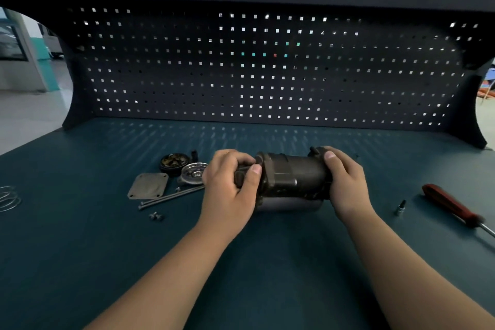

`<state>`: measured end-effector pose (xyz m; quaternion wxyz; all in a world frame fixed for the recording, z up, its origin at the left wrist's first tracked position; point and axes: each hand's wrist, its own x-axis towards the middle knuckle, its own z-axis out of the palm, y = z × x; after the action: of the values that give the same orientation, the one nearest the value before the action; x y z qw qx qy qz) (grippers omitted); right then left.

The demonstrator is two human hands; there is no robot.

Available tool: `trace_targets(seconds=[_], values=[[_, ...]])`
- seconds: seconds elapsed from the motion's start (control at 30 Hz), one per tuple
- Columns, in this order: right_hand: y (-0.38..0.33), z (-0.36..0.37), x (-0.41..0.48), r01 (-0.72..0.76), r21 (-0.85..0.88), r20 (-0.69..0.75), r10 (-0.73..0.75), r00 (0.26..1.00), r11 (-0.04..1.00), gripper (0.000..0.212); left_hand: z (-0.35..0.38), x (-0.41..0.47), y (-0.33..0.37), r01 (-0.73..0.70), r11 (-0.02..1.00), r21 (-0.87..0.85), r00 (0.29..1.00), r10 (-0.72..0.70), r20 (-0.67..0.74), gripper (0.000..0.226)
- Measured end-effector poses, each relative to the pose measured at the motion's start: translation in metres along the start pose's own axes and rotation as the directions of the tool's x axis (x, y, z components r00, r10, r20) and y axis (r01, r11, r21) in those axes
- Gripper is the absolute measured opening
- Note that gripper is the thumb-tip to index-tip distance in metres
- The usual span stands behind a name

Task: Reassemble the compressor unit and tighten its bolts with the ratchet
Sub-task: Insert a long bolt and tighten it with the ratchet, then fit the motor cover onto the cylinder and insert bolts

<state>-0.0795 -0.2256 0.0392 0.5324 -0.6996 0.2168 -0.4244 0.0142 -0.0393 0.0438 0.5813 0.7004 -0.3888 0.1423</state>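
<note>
The dark cylindrical compressor body [290, 177] lies on its side in the middle of the bench. My left hand [230, 185] grips its left end, fingers and thumb curled round the end part. My right hand [345, 182] grips its right end. Left of the body lie a square cover plate [148, 185], a silver round finned part [193, 173], a black round part with brass inside [174, 162], two long bolts [171, 197] and small screws [156, 216]. A red-handled tool [452, 205] and a small socket bit [400, 207] lie to the right.
The teal bench top [241, 276] runs wide in front of me. A dark pegboard back wall [267, 69] stands behind the parts. A coiled wire ring [8, 198] lies at the far left edge.
</note>
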Motion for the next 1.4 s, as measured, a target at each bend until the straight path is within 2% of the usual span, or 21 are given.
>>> trace_targets(seconds=[0.07,0.13,0.23,0.33,0.57,0.63,0.77,0.9,1.0,1.1,1.23,1.4], values=[[-0.001,0.006,-0.006,0.041,-0.001,-0.043,-0.041,0.998,0.999,0.024,-0.004,0.001,-0.004,-0.027,0.998,0.057,1.000,0.026,0.016,0.008],[0.002,0.013,-0.015,0.071,-0.026,-0.089,-0.073,0.993,0.997,0.030,-0.010,0.004,-0.009,-0.009,0.997,0.079,1.000,0.007,0.023,0.009],[0.007,0.022,-0.028,0.110,-0.108,-0.100,-0.121,0.988,0.988,0.042,-0.019,0.009,-0.011,0.088,0.995,-0.040,0.996,-0.087,0.018,0.014],[0.010,0.023,-0.033,0.094,-0.118,-0.100,-0.106,0.989,0.989,0.033,-0.023,0.005,-0.011,0.169,0.975,-0.145,0.985,-0.164,0.046,0.023],[0.012,0.010,-0.055,0.122,-0.157,-0.004,-0.124,0.992,0.980,0.034,-0.022,-0.017,-0.011,0.317,0.895,-0.314,0.944,-0.328,0.018,0.022],[0.012,0.007,-0.056,0.077,-0.146,0.025,-0.075,0.997,0.986,0.041,-0.020,-0.020,-0.010,0.317,0.901,-0.294,0.944,-0.331,0.003,0.023],[0.009,0.005,-0.061,0.018,-0.083,0.016,-0.017,1.000,0.996,0.031,-0.018,-0.034,-0.014,0.251,0.958,-0.139,0.966,-0.256,-0.020,0.035],[0.007,0.006,-0.065,0.006,-0.086,0.029,-0.003,1.000,0.996,0.028,-0.021,-0.039,-0.019,0.223,0.968,-0.118,0.975,-0.223,0.016,0.046],[0.006,0.010,-0.069,0.010,-0.120,0.080,-0.001,0.997,0.993,0.024,-0.025,-0.037,-0.028,0.261,0.959,-0.114,0.965,-0.263,-0.001,0.050],[0.007,0.018,-0.077,0.042,-0.179,0.147,-0.016,0.989,0.983,0.032,-0.028,-0.035,-0.035,0.347,0.929,-0.127,0.935,-0.353,-0.027,0.049],[0.003,0.023,-0.079,0.107,-0.230,0.079,-0.091,0.993,0.967,0.036,-0.028,-0.038,-0.028,0.297,0.950,-0.102,0.948,-0.306,-0.089,0.038],[0.005,0.010,-0.065,-0.066,-0.124,0.003,0.067,0.998,0.990,0.028,-0.028,-0.040,-0.028,0.172,0.976,0.131,0.985,-0.172,-0.013,0.041]])
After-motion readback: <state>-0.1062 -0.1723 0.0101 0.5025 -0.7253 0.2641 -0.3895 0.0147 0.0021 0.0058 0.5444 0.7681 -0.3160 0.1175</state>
